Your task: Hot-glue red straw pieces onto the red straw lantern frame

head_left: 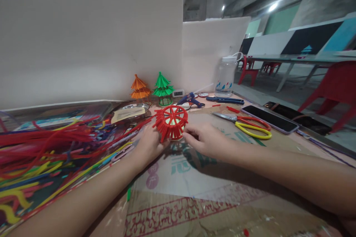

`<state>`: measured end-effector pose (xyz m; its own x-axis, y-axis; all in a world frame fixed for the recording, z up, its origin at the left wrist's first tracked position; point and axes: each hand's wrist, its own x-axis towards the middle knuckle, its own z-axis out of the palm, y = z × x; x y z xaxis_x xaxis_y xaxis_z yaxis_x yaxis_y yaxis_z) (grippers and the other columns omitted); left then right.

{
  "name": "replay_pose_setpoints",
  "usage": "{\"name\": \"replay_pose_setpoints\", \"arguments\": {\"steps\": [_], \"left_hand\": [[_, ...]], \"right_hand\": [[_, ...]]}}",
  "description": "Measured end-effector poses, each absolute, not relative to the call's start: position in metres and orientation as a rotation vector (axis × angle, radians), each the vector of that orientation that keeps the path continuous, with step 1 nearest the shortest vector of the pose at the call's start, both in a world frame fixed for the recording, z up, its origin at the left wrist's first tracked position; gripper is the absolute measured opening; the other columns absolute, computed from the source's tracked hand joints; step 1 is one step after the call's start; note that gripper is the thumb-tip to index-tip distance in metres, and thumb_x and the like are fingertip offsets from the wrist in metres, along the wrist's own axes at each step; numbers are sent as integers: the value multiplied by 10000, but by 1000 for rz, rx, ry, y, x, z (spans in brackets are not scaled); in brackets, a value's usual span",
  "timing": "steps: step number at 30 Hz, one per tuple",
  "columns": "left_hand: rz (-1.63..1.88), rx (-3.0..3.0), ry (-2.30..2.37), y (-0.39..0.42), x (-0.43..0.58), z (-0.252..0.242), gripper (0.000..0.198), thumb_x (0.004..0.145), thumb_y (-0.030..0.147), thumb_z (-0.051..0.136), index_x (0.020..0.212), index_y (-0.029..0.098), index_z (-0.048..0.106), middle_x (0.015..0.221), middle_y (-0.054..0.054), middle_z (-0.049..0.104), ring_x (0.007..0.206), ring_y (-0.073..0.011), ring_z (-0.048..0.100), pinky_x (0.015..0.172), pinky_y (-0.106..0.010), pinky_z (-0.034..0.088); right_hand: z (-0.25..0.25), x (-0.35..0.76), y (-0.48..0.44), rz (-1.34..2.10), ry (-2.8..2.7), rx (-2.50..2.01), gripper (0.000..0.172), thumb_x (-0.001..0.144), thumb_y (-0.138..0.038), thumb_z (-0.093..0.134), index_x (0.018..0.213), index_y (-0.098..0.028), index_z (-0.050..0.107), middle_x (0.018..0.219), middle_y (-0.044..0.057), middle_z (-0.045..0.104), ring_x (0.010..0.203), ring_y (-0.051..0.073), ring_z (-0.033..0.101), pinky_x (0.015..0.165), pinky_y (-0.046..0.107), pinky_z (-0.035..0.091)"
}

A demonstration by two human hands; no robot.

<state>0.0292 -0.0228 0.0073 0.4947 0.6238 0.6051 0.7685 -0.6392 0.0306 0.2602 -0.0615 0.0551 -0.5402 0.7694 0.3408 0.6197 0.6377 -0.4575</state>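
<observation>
A red pipe-cleaner roof, round with spokes over a pale centre and a fringe of short strips, is held above the cardboard. My left hand grips its left underside, and the fingertips are partly hidden beneath the fringe. At the right edge, my right hand has its thumb and fingers pinched together against the fringe. An orange pagoda model and a green pagoda model stand behind it. Scissors with red and yellow handles lie to the right of my right hand.
Loose pipe cleaners are heaped on the left. A glue gun, a blue utility knife and a water bottle are at the back. A phone lies at right. A metal dish sits behind my left hand.
</observation>
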Motion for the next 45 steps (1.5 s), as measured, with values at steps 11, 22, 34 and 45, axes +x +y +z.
{"name": "replay_pose_setpoints", "arguments": {"steps": [11, 22, 34, 45], "left_hand": [[-839, -2487, -1227, -26, 31, 9, 170, 824, 218, 633, 968, 183, 716, 1051, -110, 755, 1032, -318, 690, 895, -416, 549], [-832, -2498, -1224, -26, 29, 8, 184, 839, 235, 616, 975, 185, 729, 1072, -110, 757, 1024, -308, 686, 887, -410, 541], [-737, -2514, -1298, -28, 31, 13, 174, 846, 262, 616, 957, 194, 731, 1066, -104, 759, 1037, -315, 678, 889, -417, 527], [-785, -2517, -1224, -29, 31, 14, 124, 835, 221, 620, 915, 198, 712, 1031, -96, 755, 1029, -310, 678, 884, -417, 517]], "right_hand": [[58, 261, -63, 412, -2331, -1096, 205, 962, -235, 490, 799, -173, 597, 662, -10, 576, 594, 115, 485, 584, 268, 254], [51, 259, -58, 505, -2266, -1084, 283, 1008, -316, 454, 821, -180, 618, 694, -8, 576, 625, 124, 486, 611, 265, 293], [47, 258, -60, 603, -2238, -1128, 385, 1037, -284, 405, 671, -200, 486, 602, -23, 523, 586, 126, 475, 600, 267, 301], [51, 253, -63, 711, -2152, -1124, 284, 975, -231, 477, 697, -197, 527, 596, -37, 517, 598, 127, 493, 574, 249, 336]]}}
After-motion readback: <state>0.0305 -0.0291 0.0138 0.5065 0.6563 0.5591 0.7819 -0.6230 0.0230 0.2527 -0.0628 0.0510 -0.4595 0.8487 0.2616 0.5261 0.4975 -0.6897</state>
